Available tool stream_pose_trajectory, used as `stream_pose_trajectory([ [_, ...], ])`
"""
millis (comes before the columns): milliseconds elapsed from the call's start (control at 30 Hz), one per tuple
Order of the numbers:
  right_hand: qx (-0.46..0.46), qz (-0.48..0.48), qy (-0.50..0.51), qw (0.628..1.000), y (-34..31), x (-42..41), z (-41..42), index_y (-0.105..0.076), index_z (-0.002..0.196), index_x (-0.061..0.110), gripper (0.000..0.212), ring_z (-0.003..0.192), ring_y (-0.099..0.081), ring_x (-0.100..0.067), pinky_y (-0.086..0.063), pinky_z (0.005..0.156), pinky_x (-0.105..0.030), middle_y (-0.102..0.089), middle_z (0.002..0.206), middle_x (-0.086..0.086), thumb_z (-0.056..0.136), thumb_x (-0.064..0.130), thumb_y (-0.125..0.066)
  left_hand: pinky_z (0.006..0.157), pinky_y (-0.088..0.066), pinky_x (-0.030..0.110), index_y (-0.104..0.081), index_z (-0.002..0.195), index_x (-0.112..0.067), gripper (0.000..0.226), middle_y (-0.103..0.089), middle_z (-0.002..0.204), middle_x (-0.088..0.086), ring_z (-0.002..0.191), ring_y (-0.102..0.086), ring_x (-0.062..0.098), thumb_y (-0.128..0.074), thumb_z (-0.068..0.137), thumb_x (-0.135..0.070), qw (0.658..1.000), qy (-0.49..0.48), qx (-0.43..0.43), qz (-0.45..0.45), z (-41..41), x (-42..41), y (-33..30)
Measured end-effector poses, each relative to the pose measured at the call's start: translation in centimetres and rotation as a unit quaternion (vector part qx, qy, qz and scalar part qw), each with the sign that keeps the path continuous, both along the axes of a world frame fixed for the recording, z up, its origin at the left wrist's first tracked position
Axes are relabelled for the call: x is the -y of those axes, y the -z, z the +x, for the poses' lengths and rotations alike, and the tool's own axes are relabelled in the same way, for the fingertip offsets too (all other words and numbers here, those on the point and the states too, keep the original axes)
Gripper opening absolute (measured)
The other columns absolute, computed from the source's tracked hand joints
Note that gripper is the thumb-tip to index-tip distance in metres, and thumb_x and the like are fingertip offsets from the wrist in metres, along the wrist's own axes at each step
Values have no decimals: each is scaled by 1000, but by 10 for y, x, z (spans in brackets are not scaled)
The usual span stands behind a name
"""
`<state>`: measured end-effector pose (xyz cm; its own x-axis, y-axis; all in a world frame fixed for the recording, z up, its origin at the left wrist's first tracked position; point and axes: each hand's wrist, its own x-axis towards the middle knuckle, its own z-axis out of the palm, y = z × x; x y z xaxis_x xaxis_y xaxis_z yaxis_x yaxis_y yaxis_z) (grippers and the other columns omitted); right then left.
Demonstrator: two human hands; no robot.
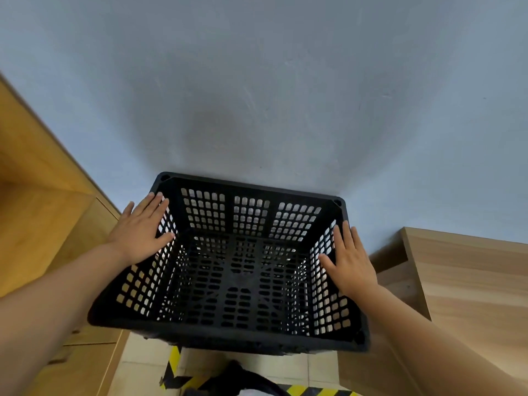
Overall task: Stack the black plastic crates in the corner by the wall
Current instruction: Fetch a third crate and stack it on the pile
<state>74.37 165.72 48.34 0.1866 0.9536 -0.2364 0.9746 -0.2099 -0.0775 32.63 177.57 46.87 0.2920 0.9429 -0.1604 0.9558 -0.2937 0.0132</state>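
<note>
yellow and black hazard tape on the pale floor tiles is nearest to me, with something dark below the camera that i cannot identify. just beyond it stands the black plastic crate, open side up; through its mesh bottom i seem to see more black mesh, so it probably sits on another crate, but i cannot tell for sure. my left hand lies flat on the left rim with straight fingers, and my right hand lies flat on the right rim, also with straight fingers, gripping nothing. wooden furniture is on both sides, and the grey wall is touching or just behind the far rim. i think the risk is this: if the crate is not seated in the one below, pressing unevenly could tilt it or make it slide toward me. flat palms cannot catch it quickly.
</note>
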Motion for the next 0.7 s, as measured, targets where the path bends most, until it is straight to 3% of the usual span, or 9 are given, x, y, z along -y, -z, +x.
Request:
stream_pose_trajectory([
  [200, -8, -7, -7, 1000, 3, -16, 8, 12, 149, 14, 80, 143, 22, -19, 8, 114, -31, 21, 157, -4, 96, 49, -35, 117, 2, 39, -4, 150, -15, 80, 4, 159, 2, 145, 10, 14, -44, 90, -51, 1000, -1, 14, 0, -2, 11, 0],
  [333, 11, -19, -17, 1000, 4, -39, 14, 15, 148, 9, 82, 144, 21, -23, 7, 116, -33, 20, 158, -9, 96, 46, -37, 117, 1, 39, -8, 150, -14, 83, -1, 158, 1, 142, 13, 11, -35, 84, -57, 1000, 1, 13, 5, -10, 30, 7],
  [533, 61, -21, -65, 996, 6, -54, 16, 17, 147, 9, 85, 144, 21, -25, 7, 117, -35, 19, 158, -10, 95, 49, -37, 108, 26, 23, -5, 149, -16, 84, 2, 157, 1, 132, 38, -3, -16, 80, -64, 1000, 4, -5, 5, -15, 47, 13],
  [700, 61, -6, -73, 995, 7, -53, 16, 13, 149, 12, 89, 145, 18, -26, 2, 118, -37, 15, 159, -9, 91, 51, -42, 107, 29, 29, 4, 149, -22, 85, 9, 156, 2, 134, 37, 3, -11, 78, -67, 998, 43, -9, 34, 20, 0, 1],
])
